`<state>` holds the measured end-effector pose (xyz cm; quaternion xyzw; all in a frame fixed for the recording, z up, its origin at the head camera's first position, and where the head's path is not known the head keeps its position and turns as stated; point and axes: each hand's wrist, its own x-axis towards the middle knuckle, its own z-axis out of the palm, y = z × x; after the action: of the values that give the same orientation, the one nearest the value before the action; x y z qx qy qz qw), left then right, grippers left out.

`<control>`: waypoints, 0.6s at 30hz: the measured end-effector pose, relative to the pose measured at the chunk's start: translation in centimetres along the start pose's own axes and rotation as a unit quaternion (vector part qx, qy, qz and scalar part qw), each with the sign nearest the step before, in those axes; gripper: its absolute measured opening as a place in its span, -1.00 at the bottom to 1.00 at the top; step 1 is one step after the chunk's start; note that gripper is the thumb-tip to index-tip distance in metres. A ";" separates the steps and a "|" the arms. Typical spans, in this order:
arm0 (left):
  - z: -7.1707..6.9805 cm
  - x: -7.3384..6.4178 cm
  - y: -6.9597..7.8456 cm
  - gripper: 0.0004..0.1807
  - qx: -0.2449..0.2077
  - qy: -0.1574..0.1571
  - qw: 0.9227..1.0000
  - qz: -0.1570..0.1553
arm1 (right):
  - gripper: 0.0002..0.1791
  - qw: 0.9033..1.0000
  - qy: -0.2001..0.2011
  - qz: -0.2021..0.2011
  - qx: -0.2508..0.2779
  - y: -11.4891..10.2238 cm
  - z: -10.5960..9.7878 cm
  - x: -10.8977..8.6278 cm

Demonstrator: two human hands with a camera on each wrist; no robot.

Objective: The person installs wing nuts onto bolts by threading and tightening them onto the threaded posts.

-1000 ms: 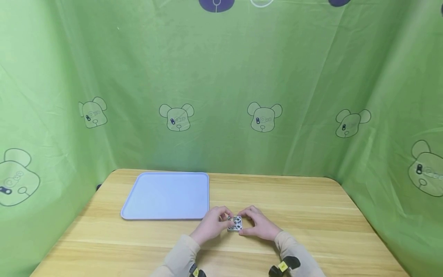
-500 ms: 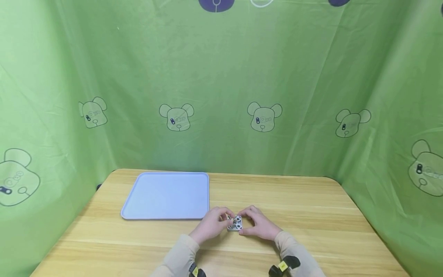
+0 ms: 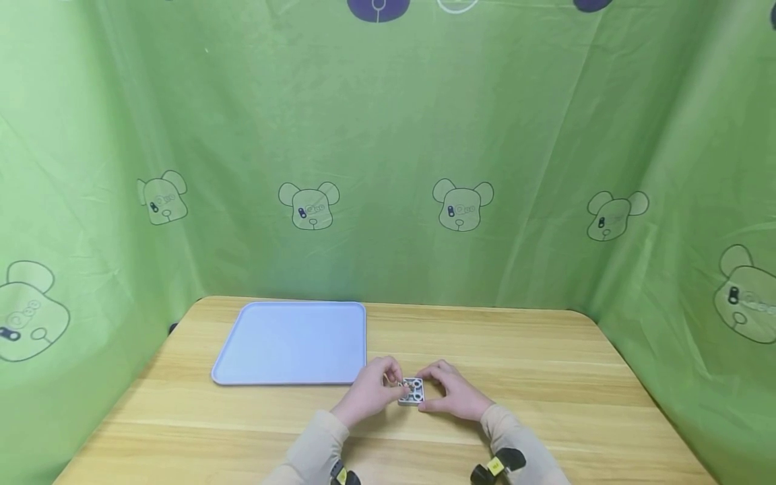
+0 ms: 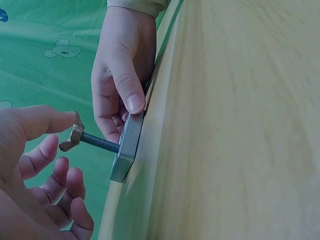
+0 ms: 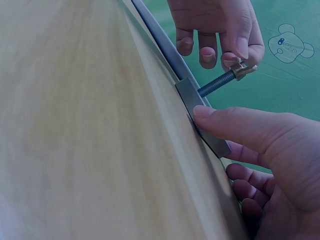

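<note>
Near the table's front middle lies a small square metal block [image 3: 418, 403], its top face marked with ring-edged holes. From it a threaded bolt [image 4: 101, 142] sticks up, tipped by a brass-coloured wing nut [image 4: 75, 135]. My right hand [image 3: 456, 395] grips the block by its sides, thumb on the near edge and fingers around the far one. On the opposite side, my left hand [image 3: 368, 391] has its thumb against one wing of the nut. Its other fingers hang loosely bent, apart from the nut in the left wrist view.
A pale blue tray [image 3: 291, 382] lies at the back left, its near right corner close to my left hand. The wooden table [image 3: 521, 350] is walled by a green curtain [image 3: 388, 135] with bear outlines. Black straps [image 3: 497, 466] sit on both wrists.
My left hand's index finger has lifted back from the wing nut, and the hand has shifted slightly. The right hand and the block have stayed in place.
</note>
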<state>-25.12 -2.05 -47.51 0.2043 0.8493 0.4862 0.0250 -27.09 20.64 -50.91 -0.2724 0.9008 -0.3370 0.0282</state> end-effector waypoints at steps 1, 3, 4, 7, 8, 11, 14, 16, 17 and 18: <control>0.0 0.0 0.0 -0.78 0.003 0.000 1.000 0.000 | -0.39 1.000 0.000 0.000 0.000 0.0 0.0 0.0; 0.0 0.0 -0.1 -0.79 0.007 0.000 1.000 -0.003 | -0.40 1.000 -0.001 0.000 0.001 -0.1 0.0 0.0; 0.0 0.0 -0.1 -0.79 0.009 0.000 1.000 -0.003 | -0.40 1.000 -0.001 0.000 0.001 -0.1 0.0 0.0; 0.0 0.0 -0.2 -0.79 0.015 0.000 1.000 -0.009 | -0.40 1.000 -0.002 0.001 0.002 -0.1 0.0 0.0; 0.0 0.0 -0.2 -0.79 0.018 0.001 1.000 -0.009 | -0.40 1.000 -0.002 0.002 0.002 -0.2 0.0 0.0; 0.1 0.0 -0.2 -0.78 0.023 0.001 1.000 -0.015 | -0.40 1.000 -0.002 0.002 0.003 -0.2 0.0 0.0; 0.1 0.1 -0.3 -0.76 0.025 0.002 1.000 -0.018 | -0.40 1.000 -0.002 0.003 0.005 -0.1 0.0 0.0; 0.1 0.1 -0.3 -0.75 0.026 0.002 0.999 -0.021 | -0.40 1.000 -0.002 0.004 0.008 -0.1 0.0 0.0; 0.1 0.1 -0.3 -0.74 0.026 0.003 0.999 -0.022 | -0.39 1.000 -0.002 0.006 0.009 0.0 0.0 0.0; 0.1 0.1 -0.3 -0.73 0.025 0.003 0.999 -0.022 | -0.39 1.000 -0.002 0.008 0.009 0.0 0.0 0.0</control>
<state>-25.30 -2.05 -47.81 0.1845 0.8655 0.4649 0.0281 -27.06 20.63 -50.94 -0.2660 0.8997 -0.3444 0.0353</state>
